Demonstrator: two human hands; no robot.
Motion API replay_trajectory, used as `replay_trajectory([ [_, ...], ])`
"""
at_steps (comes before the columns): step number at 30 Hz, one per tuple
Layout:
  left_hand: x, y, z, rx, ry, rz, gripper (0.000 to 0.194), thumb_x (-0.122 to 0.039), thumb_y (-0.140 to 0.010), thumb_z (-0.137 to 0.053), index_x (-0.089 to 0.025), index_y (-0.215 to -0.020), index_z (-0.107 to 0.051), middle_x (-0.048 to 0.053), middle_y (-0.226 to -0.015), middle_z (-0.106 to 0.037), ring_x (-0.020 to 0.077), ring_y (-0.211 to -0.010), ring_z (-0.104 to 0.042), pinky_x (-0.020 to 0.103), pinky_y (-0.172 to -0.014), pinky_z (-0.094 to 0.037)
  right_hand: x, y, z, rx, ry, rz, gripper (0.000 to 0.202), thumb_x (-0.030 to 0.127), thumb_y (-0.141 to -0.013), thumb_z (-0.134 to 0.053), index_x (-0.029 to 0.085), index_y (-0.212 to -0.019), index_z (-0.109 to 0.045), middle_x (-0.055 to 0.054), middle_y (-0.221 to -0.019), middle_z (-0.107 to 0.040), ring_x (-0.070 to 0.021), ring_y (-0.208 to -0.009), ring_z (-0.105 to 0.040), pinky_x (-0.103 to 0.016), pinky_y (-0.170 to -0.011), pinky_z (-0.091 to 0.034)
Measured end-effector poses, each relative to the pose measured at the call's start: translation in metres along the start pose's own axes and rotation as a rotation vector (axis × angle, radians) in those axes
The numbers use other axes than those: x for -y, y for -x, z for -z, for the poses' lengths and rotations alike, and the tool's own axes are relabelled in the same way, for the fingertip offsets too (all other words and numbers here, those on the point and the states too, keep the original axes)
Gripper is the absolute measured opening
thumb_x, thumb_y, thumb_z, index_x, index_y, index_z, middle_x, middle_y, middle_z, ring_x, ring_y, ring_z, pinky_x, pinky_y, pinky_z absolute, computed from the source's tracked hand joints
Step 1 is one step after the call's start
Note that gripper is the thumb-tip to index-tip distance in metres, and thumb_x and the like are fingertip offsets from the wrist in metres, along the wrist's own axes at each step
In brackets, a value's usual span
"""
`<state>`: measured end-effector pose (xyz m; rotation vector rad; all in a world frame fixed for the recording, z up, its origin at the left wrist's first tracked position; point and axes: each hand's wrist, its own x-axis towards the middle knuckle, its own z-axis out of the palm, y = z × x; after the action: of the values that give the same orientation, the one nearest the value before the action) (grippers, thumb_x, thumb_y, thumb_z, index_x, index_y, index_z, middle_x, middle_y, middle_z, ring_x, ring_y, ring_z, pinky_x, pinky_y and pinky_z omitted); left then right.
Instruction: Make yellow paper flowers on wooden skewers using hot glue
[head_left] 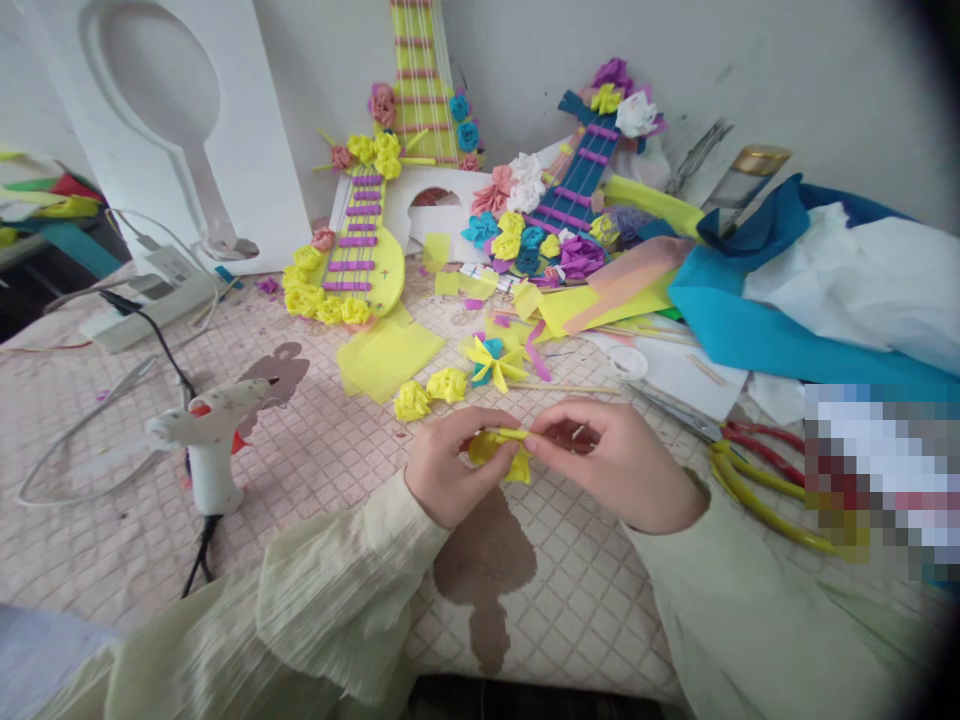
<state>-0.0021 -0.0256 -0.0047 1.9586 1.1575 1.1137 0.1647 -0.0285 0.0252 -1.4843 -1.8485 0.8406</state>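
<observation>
Yellow paper flower (504, 452), half rolled, sits pinched between your two hands just above the quilted table cover (315, 470), close to your chest; your left hand (448, 470) clamps its near side with thumb and fingers closed on the paper, while your right hand (611, 462) presses the far edge with fingertips drawn together on the same strip. Squeeze too hard here and the thin paper likely creases or tears; loosen either pinch and the coil probably springs open, since nothing else holds it. To your left the glue gun (214, 440) stands upright on its base, its cord trailing toward you; a sweep of your left sleeve (337, 600) could tip it, and if it is hot the nozzle could mark the cover or your skin, though you cannot tell from here whether it is switched on. To your right, pliers with yellow handles (757, 495) and scissors with red handles (720, 432) lie near your right wrist, close enough to snag a cuff. Just beyond your hands, two finished yellow flowers (431, 392) rest beside a loose yellow sheet (386, 355), easily brushed off. Farther back, paper guitars (367, 250) trimmed with flowers lean against the wall, and a heap of blue and white paper (810, 290) crowds the right side.
</observation>
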Motion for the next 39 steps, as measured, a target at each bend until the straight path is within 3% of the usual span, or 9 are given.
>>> replay_trajectory([
  [3, 0.000, -0.001, 0.001, 0.001, 0.020, -0.009, 0.013, -0.023, -0.075, -0.056, -0.017, -0.084, -0.063, 0.005, -0.079, -0.067, 0.0138, -0.070, -0.061, 0.022, -0.055, -0.048, -0.001, -0.001, 0.000, 0.032, -0.020, -0.015, 0.008, 0.024, -0.069, -0.060, 0.017, -0.070, -0.063, -0.001, -0.064, -0.064, -0.0118, -0.056, -0.056, -0.024, -0.051, -0.046],
  [9, -0.002, -0.003, 0.002, -0.022, 0.092, 0.039, 0.012, -0.024, -0.076, -0.057, -0.016, -0.082, -0.063, 0.006, -0.078, -0.068, 0.0144, -0.069, -0.062, 0.025, -0.060, -0.050, -0.003, -0.003, 0.008, 0.167, -0.102, 0.082, 0.016, 0.024, -0.078, -0.051, 0.020, -0.082, -0.066, -0.002, -0.083, -0.068, -0.0133, -0.072, -0.062, -0.024, -0.059, -0.050],
  [25, -0.001, -0.002, 0.000, -0.008, 0.012, 0.068, 0.014, -0.021, -0.071, -0.060, -0.017, -0.085, -0.063, 0.005, -0.083, -0.067, 0.0142, -0.072, -0.062, 0.021, -0.055, -0.049, -0.003, -0.002, 0.001, -0.002, 0.058, 0.121, 0.012, 0.017, -0.074, -0.053, 0.019, -0.074, -0.065, -0.002, -0.075, -0.067, -0.0131, -0.067, -0.060, -0.024, -0.055, -0.047],
  [31, -0.002, -0.002, 0.001, 0.010, 0.024, 0.051, 0.013, -0.021, -0.075, -0.056, -0.017, -0.085, -0.062, 0.005, -0.081, -0.067, 0.0137, -0.072, -0.061, 0.022, -0.056, -0.049, -0.003, -0.002, -0.002, 0.006, 0.061, 0.090, 0.012, 0.016, -0.073, -0.053, 0.017, -0.074, -0.064, -0.002, -0.076, -0.065, -0.0122, -0.065, -0.058, -0.024, -0.056, -0.047],
  [39, 0.002, -0.003, 0.002, -0.033, 0.014, 0.045, 0.012, -0.023, -0.078, -0.054, -0.016, -0.083, -0.063, 0.004, -0.078, -0.066, 0.0131, -0.070, -0.061, 0.022, -0.058, -0.050, -0.001, -0.002, 0.002, 0.065, 0.029, 0.177, 0.015, 0.018, -0.077, -0.051, 0.017, -0.082, -0.065, -0.003, -0.081, -0.064, -0.0109, -0.067, -0.056, -0.022, -0.056, -0.046],
])
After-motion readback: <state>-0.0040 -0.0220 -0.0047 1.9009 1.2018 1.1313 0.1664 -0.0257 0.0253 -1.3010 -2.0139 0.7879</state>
